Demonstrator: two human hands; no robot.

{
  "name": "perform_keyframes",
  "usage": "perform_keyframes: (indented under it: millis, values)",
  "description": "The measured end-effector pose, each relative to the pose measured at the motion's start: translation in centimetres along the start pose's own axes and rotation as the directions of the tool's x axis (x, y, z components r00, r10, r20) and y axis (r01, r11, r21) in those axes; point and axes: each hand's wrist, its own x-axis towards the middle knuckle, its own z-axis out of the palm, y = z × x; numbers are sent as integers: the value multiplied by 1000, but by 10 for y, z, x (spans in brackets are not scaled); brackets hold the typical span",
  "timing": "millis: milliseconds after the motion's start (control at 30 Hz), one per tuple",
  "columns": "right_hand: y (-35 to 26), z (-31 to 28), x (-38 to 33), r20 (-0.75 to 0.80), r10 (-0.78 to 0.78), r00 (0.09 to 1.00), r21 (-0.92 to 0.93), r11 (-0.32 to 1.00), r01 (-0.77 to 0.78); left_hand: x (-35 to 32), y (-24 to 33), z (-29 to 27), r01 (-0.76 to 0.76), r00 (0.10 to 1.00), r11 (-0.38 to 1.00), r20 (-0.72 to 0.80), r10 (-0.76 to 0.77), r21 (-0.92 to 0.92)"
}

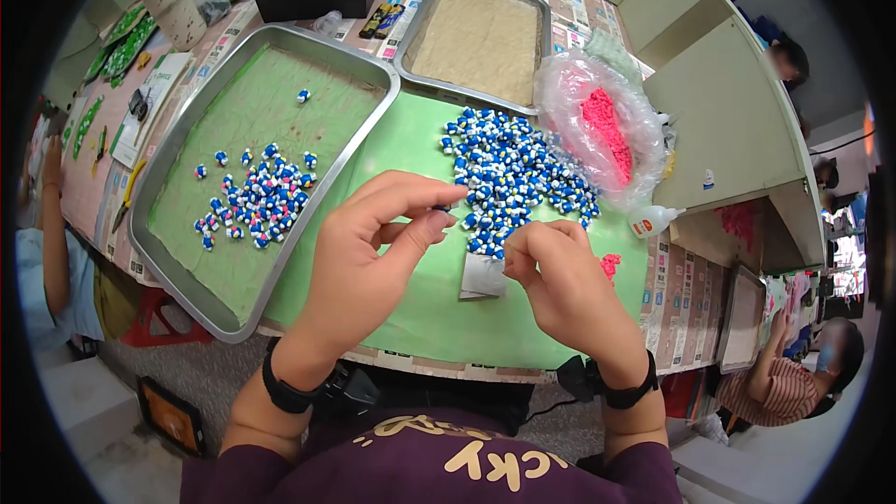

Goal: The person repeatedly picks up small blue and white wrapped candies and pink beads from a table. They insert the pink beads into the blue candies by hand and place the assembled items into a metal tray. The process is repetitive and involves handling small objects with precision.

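Note:
My left hand [369, 247] is closed in a pinch above the green mat, and a small dark blue piece [442, 208] shows between thumb and forefinger. Opposite it, my right hand [574, 289] has its fingers curled together; whether something tiny is in them is hidden. Just beyond both hands spreads a big pile of small blue-and-white pieces [513, 163] with yellow spots. A small grey-white card [483, 276] lies between the hands. Beside my right hand is a little heap of pink bits [610, 267]. Similar blue-and-white pieces with pink on them [261, 201] sit in the left tray.
A green-lined metal tray [388, 93] stands at left, and another tray [411, 37] with a tan surface lies behind. A clear plastic bag [560, 84] of pink bits and a white squeeze bottle [651, 220] are at right. Yellow-handled pliers [131, 189] lie far left. Other people sit at both sides.

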Motion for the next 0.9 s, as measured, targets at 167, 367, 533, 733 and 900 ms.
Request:
perform_keyframes:
  millis: [167,367,533,733,900]
  values:
    - [-3,-1,4,79,13,997,-67,998,-8,1,-1,-1,5,1000,1000,-19,-5,-25]
    - [-5,0,5,77,24,997,-95,995,-17,1,-4,-1,36,999,989,-28,-40,-143]
    - [-11,-8,6,-55,6,998,80,997,-2,-1,-1,6,107,994,975,18,-106,-194]
    - [-29,-10,12,-315,129,940,574,815,81,-1,-1,16,163,985,895,111,-128,-415]
    - [-31,-2,19,-419,85,904,523,836,163,-1,2,21,152,988,888,87,-126,-434]
